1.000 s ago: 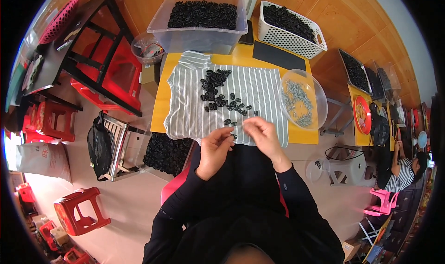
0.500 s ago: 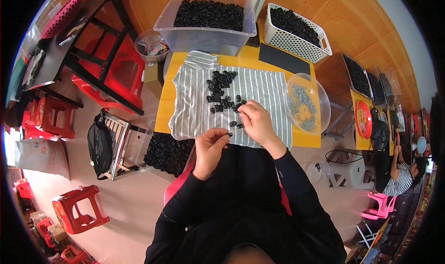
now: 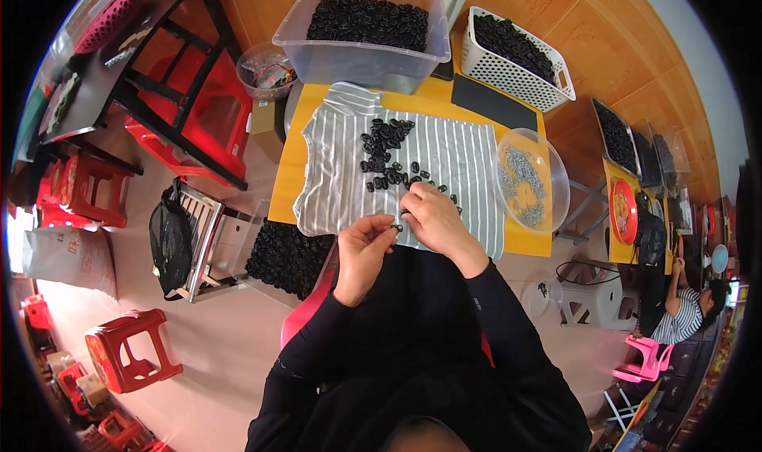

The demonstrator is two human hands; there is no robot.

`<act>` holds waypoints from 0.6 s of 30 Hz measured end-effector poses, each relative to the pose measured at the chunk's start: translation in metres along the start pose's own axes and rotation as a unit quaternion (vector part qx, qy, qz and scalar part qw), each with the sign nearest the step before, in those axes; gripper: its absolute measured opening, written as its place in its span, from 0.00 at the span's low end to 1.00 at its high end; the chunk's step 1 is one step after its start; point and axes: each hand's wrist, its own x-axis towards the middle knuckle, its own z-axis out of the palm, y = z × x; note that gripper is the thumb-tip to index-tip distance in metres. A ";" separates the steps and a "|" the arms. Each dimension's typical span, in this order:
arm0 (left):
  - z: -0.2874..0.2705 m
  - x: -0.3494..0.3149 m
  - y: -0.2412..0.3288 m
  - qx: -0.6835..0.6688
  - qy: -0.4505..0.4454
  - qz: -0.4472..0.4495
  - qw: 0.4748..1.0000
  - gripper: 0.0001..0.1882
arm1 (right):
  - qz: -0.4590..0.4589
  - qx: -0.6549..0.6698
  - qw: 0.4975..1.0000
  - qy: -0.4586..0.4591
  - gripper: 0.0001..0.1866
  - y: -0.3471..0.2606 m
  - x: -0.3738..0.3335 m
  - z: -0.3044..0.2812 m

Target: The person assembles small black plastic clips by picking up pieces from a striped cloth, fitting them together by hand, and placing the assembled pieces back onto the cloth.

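My left hand [image 3: 363,253] is pinched on a small black oval piece [image 3: 398,228], which pokes out at the fingertips. My right hand [image 3: 436,220] is close beside it, fingertips pressed together over something dark that is mostly hidden. Both hands are above the near edge of a grey-and-white striped cloth [image 3: 468,162] spread on a yellow table [image 3: 287,190]. Farther away on the cloth lies a loose pile of similar black pieces [image 3: 384,138], with several scattered near my right fingers. Right of the cloth stands a round clear tub [image 3: 562,184] of small silvery metal parts [image 3: 524,186].
At the table's back are a clear bin [image 3: 357,65] and a white perforated basket [image 3: 516,77], both filled with black pieces. Another container of black pieces [image 3: 287,257] is low at my left. A red stool [image 3: 131,349] stands on the floor; a person [image 3: 681,313] sits far right.
My right hand has come down from the scattered black pieces to beside my left fingertips. The left hand still pinches its piece. The view has shifted slightly.
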 end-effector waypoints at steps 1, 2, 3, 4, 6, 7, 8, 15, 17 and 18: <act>0.000 -0.001 -0.001 0.002 -0.002 0.000 1.000 0.09 | -0.005 0.014 1.000 0.005 0.06 0.000 -0.001 0.001; 0.000 -0.001 -0.001 -0.001 0.003 -0.003 1.000 0.09 | -0.012 0.028 0.999 0.010 0.07 0.001 -0.001 0.001; 0.001 -0.001 -0.002 -0.003 0.007 -0.006 1.000 0.10 | -0.012 0.028 0.999 0.013 0.07 0.002 -0.002 0.002; 0.001 0.000 -0.002 -0.002 0.006 -0.005 1.000 0.10 | -0.026 0.058 0.995 0.073 0.07 0.004 -0.005 0.004; 0.002 -0.001 -0.003 -0.003 -0.003 -0.001 1.000 0.10 | -0.039 0.089 0.986 0.134 0.08 0.007 -0.014 0.009; 0.003 -0.001 -0.004 -0.002 -0.004 -0.001 1.000 0.10 | -0.045 0.061 0.983 0.165 0.09 0.010 -0.019 0.010; 0.003 -0.002 -0.003 0.000 -0.007 -0.002 1.000 0.10 | -0.049 0.032 0.979 0.196 0.10 0.011 -0.024 0.009; 0.005 -0.004 -0.005 0.012 -0.020 -0.002 1.000 0.09 | -0.011 0.061 0.968 0.244 0.09 0.013 -0.041 0.006; 0.007 -0.004 -0.005 0.012 -0.022 -0.001 1.000 0.09 | -0.019 0.061 0.970 0.234 0.08 0.016 -0.040 0.007; 0.007 -0.004 -0.006 0.017 -0.022 0.000 1.000 0.09 | -0.027 0.060 0.973 0.222 0.08 0.017 -0.039 0.007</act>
